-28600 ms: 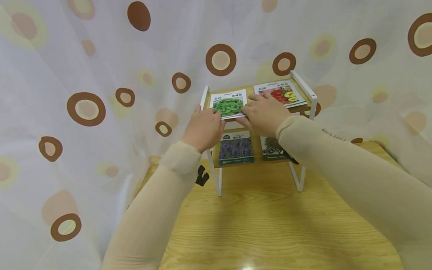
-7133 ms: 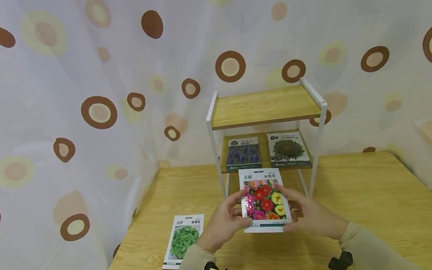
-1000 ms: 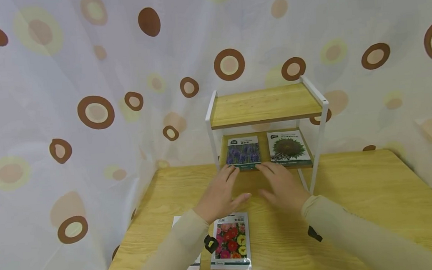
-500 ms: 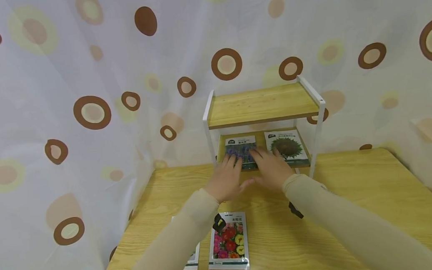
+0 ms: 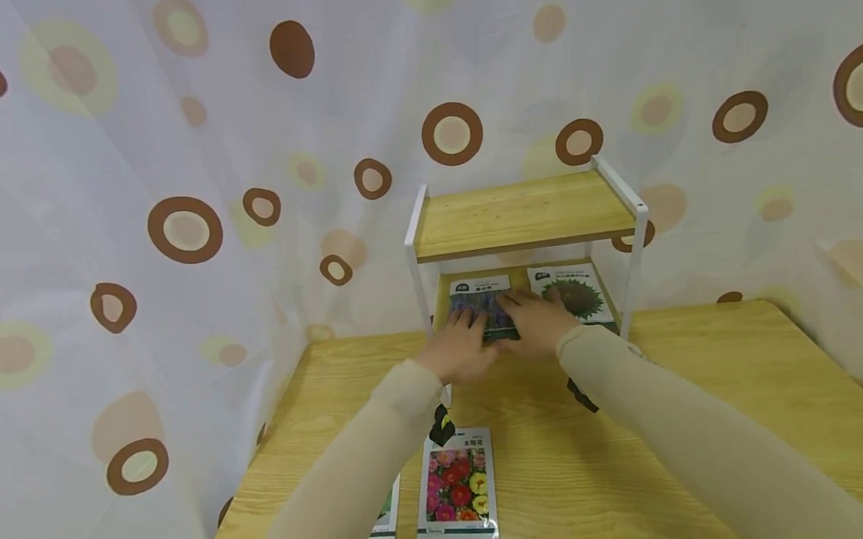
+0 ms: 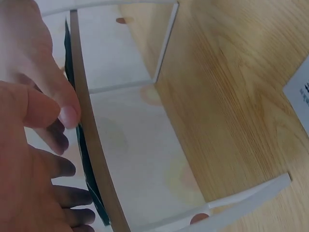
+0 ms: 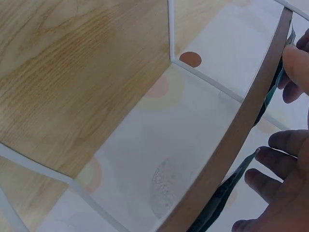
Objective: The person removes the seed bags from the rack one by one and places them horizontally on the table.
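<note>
A seed packet with purple flowers [image 5: 487, 286] lies on the lower board of a two-tier rack. My left hand [image 5: 455, 350] touches its left part, fingers extended over the picture. From the other side, my right hand [image 5: 536, 322] rests fingers on the packet's right part. In the left wrist view, the packet's dark green edge [image 6: 87, 159] runs along the shelf board's front edge [image 6: 99, 130], thumbs close to it. In the right wrist view, my right hand's fingertips [image 7: 263, 153] meet the green packet edge [image 7: 227, 186]. The hands cover the packet's lower corners.
A packet with a spiky green flower head [image 5: 578, 294] lies right of the hands. The rack's top board [image 5: 521, 213] overhangs behind the hands. On the wooden table [image 5: 675, 419] lie a red-and-yellow flower packet [image 5: 458, 489] and a partly hidden green-leaf packet [image 5: 385, 519] under the left forearm.
The green-leaf and colourful-flower packets went from the top board to the table earlier. Over the last second both hands moved forward from the shelf's front edge onto the purple-flower packet.
</note>
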